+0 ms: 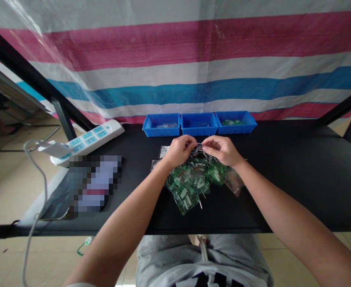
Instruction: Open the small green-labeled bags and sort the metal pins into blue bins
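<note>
Above the far side of a pile on the black table, my left hand and my right hand meet almost fingertip to fingertip. Both are closed in a pinch around something small and shiny that I cannot make out. Beneath them lie loose thin metal pins. Nearer to me are several small green-tinted plastic bags with metal pieces inside. A clear, brownish bag rests by my right wrist. One larger metal pin sticks out at the pile's near edge.
Three blue bins stand in a row at the back: the left bin with clear bags, the middle bin with metal pins, the right bin with green bags. A white power strip with a cable and a blurred phone-like item lie left.
</note>
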### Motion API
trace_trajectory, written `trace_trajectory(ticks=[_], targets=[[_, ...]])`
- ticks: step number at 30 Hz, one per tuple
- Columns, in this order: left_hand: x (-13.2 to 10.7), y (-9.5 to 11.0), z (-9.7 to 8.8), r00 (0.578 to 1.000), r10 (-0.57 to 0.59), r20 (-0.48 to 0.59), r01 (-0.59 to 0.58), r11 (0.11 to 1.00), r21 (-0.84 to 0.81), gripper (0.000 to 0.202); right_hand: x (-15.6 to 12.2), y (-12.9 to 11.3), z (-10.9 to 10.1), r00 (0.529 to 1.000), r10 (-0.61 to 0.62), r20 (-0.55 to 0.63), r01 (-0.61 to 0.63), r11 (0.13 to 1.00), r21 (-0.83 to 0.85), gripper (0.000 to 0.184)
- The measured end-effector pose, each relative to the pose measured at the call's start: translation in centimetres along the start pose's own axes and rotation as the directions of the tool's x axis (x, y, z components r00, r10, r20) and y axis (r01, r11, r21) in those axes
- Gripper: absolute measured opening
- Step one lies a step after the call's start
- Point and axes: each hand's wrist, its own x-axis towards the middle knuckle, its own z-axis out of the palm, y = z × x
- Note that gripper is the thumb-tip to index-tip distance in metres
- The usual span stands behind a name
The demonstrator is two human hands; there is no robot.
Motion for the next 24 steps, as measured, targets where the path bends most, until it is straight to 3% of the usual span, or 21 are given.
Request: trace_trajectory(ticks=[5,12,16,19,24], targets=[[0.0,-0.1,0.2,1.0,0.014,-0.027,-0.014,1.0,0.003,0.009,0.1,-0.2,0.0,0.999,0.031,-0.024,-0.03,0.999,0.037,0.022],[0.1,-0.9,0.3,0.991,0.018,-0.131,-0.011,0.998,0.056,0.019,0.9,1.3,-0.7,0.965,-0.031,-0.261,0.003,0.994,-0.108,0.024],[0.1,-1.3,0.4,0.997,0.027,-0.07,-0.021,0.997,0.079,0.019,1.3,2.4,-1.6,0.971,-0.047,-0.233,-0.001,0.98,-0.198,0.053],[0.0,-1.3,0.4,1.0,0.024,-0.02,-0.022,0.996,0.09,0.019,1.3,2.9,-1.9,0.98,-0.014,-0.201,-0.02,0.985,-0.17,0.069],[0.0,-1.3,0.4,1.0,0.013,0.021,-0.016,0.994,0.111,0.017,1.2,2.8,-1.7,0.975,0.007,-0.222,-0.033,0.993,-0.113,0.069]])
